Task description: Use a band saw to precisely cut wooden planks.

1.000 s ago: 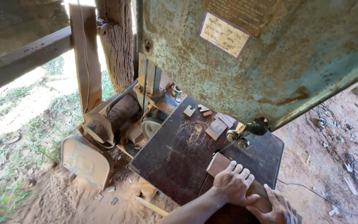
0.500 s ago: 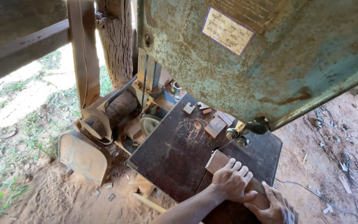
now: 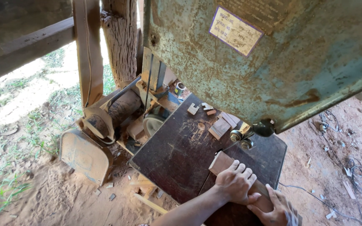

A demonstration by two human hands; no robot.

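A reddish wood piece lies on the dark metal saw table, its far end pointing toward the blade guide. My left hand presses flat on top of the wood, fingers together. Just behind it, my right hand grips the near end of the same piece at the frame's lower edge. A big rusty green wheel cover of the band saw hangs over the table.
Several small wood offcuts sit on the table's far side. A belt and pulley with a guard stand at left beside a tree-trunk post. Red dirt, scraps and wires cover the ground.
Both hands and the wood piece have slid slightly forward toward the blade guide. The view has shifted a little.
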